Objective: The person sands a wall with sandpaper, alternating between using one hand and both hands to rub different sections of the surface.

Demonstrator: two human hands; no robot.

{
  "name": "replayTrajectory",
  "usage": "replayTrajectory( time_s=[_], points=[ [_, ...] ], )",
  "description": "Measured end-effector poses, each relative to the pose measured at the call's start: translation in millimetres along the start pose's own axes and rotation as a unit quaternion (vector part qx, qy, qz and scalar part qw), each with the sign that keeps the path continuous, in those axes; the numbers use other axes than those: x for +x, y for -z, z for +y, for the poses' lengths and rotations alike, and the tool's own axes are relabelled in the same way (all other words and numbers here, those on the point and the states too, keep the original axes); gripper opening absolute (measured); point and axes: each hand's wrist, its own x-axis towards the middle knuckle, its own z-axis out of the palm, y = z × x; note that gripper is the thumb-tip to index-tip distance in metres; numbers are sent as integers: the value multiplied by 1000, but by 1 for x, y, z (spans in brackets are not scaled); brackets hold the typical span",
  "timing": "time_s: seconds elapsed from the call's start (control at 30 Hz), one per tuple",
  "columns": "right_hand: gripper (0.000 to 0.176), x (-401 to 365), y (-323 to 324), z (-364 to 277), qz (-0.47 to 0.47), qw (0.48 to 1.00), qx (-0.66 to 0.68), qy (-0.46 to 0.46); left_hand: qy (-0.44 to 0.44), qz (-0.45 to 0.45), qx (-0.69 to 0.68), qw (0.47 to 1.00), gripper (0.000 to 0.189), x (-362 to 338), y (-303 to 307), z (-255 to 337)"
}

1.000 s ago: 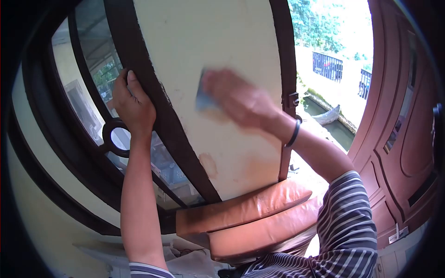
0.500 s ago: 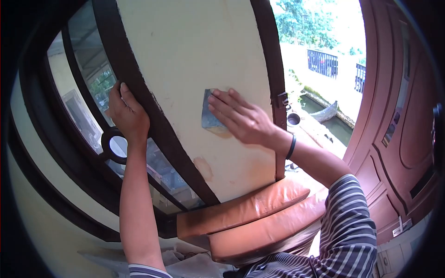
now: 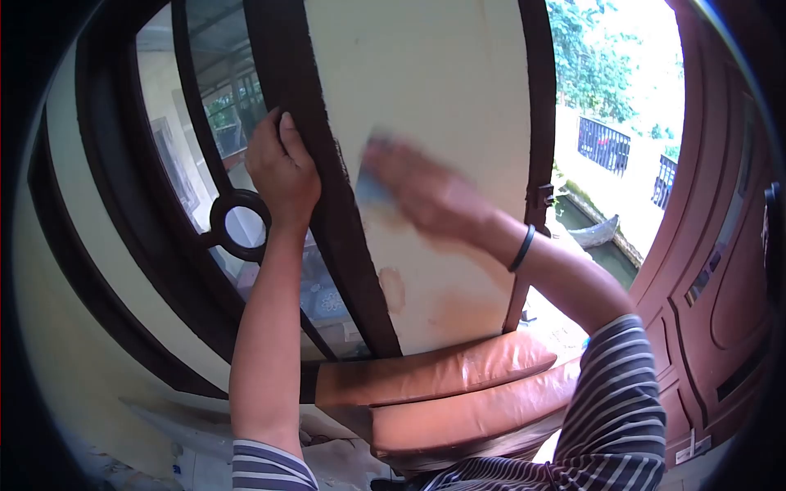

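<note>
My right hand (image 3: 430,192), blurred by motion, holds a grey-blue sheet that looks like sandpaper (image 3: 370,188) against the cream wall panel (image 3: 426,74). Most of the sheet is hidden under the fingers; its left and lower part shows, close to the dark wooden window frame (image 3: 282,49). My left hand (image 3: 285,168) grips that frame's upright, the thumb pointing up and the other fingers partly hidden. Brownish stains (image 3: 391,290) mark the panel below my right hand.
Orange-brown padded cushions (image 3: 458,372) stand below the panel. A round wooden ring (image 3: 243,225) belongs to the window at left. To the right is a doorway to the outside, with a reddish-brown door (image 3: 655,360) beside it.
The camera view has turned, so the wall and window sit further right. My right hand has slid the sheet left across the panel, nearer the window frame. My left hand keeps its hold.
</note>
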Motion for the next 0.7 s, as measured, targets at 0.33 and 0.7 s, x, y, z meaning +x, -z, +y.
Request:
replayTrajectory(
  time_s=[0.33, 0.7],
  points=[
    [41, 13, 11, -3, -41, 992, -4, 116, 7, -11, 14, 1000, 28, -1, 1, -3],
    [39, 94, 29, 67, 107, 978, -160, 87, 13, -23, 21, 999, 29, -2, 2, -2]
  ],
)
